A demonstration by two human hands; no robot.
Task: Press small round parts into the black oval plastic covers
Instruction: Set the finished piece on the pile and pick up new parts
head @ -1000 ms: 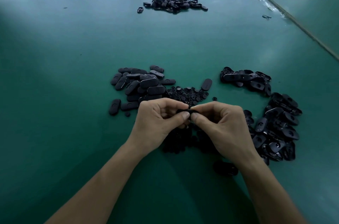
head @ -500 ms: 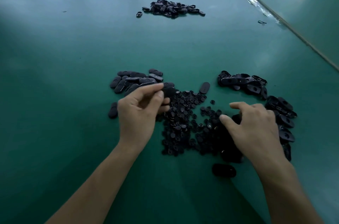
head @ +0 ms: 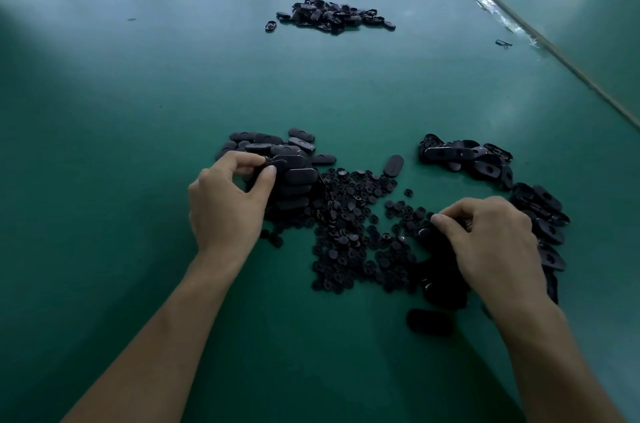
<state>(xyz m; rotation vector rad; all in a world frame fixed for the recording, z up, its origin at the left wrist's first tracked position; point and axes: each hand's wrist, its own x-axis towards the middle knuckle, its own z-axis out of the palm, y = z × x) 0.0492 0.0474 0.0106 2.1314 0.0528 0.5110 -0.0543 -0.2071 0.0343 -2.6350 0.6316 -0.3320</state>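
Green table top. Left hand pinches one black oval plastic cover between thumb and forefinger, at the pile of smooth-side-up black covers. Heap of small black round parts lies between the hands. Right hand, fingers curled down at that heap's right edge; whether it grips anything, can't tell. Pile of hollow-side-up black covers just beyond and right of it. Far pile of black parts well apart. Any markings on the parts are too small to read.

Readable text: none.
No legible marks on the black oval covers, small round parts or green counter; background boxes too blurred.
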